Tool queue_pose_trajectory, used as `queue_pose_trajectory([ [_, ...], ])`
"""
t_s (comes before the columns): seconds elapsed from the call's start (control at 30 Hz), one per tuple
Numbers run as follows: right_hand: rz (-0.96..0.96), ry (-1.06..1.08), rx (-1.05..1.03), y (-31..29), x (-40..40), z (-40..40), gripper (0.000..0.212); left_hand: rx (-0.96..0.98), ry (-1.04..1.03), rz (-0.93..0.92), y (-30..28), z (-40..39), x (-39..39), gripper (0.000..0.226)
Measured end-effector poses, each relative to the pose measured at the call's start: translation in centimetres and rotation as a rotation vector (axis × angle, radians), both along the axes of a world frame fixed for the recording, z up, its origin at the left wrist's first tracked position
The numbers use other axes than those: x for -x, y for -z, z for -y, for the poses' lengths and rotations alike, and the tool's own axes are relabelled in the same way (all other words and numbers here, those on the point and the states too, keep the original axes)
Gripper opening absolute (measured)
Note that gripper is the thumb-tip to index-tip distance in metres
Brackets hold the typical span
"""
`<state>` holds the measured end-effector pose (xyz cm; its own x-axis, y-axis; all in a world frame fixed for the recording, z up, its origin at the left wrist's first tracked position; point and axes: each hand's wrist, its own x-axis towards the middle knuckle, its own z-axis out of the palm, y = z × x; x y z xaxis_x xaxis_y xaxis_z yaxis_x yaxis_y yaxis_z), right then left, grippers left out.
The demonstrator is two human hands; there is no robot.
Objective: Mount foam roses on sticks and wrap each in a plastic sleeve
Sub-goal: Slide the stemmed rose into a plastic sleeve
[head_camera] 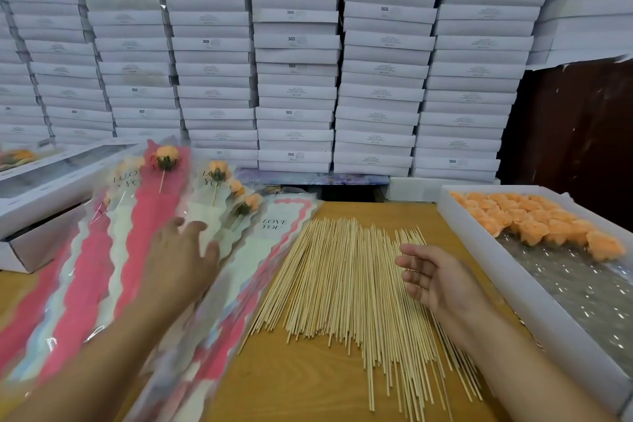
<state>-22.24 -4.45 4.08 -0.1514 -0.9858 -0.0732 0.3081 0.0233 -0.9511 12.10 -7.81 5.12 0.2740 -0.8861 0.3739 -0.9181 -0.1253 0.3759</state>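
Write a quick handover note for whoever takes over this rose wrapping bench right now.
Left hand: open, over the wrapped roses fanned out on the left.
Right hand: open, empty, above the stick pile.
Loose foam roses fill the far end of the white tray on the right.
An empty "LOVE YOU" sleeve lies beside the sticks.
Done: several roses mounted and sleeved.
Left: most of the tray's roses.

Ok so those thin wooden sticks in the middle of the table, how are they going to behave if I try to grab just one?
The wooden sticks look thin, round and loosely piled on the smooth table, so they would probably roll or scatter when nudged. Each is likely very light and a bit bendy. Pinching one out may drag its neighbours, since they overlap.
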Motion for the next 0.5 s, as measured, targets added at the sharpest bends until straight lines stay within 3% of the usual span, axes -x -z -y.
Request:
queue_pose_trajectory([
  [0.17, -0.013, 0.004, -0.011, -0.1, -0.1, -0.1, 0.019, -0.001, 0.277, -0.038, 0.7, -1.2, 7.6, 0.045],
  [0.3, -0.032, 0.007, -0.013, 0.0, -0.1, -0.1, 0.02, -0.134, 0.479, 0.042, 2.6, -2.4, 13.5, 0.054],
  [0.5, -0.064, 0.01, -0.017, 0.1, -0.2, -0.1, 0.02, -0.273, 0.529, 0.181, 5.1, -3.0, 15.9, 0.057],
])
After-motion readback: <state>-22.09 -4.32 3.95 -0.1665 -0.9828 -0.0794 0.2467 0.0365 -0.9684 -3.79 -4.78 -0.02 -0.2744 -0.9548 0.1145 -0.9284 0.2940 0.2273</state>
